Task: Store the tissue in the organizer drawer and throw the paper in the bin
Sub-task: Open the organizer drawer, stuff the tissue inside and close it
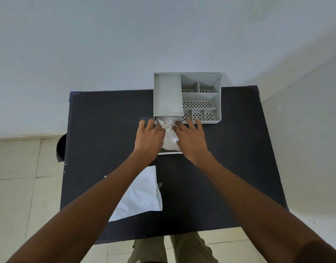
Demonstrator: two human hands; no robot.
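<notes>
The tissue (169, 133), a crumpled white wad, lies in the pulled-out drawer (170, 153) at the front left of the grey organizer (187, 97). Its far end already reaches under the organizer's long left compartment; its near end stops just short of the drawer's front lip.

Both hands rest on the wad. The left hand (149, 138) presses its left flank with the fingers spread and loosely curled. The right hand (191, 140) presses its right flank, fingers splayed, the tips touching the organizer's front edge. Neither hand is closed around anything; both are open and pushing down.

Judgement: the step in hand is storing the tissue, at the stage of tucking it below the drawer walls. The drawer is not yet shut.

The next move calls for flattening the wad so nothing snags the frame, then sliding the drawer back into the organizer.

The paper (142, 194), a flat white sheet, lies on the dark counter (229, 168) nearer the person than the organizer, partly under the left forearm and untouched. A dark round object (61, 148), probably the bin, shows beyond the counter's left edge, well apart from the organizer.
</notes>
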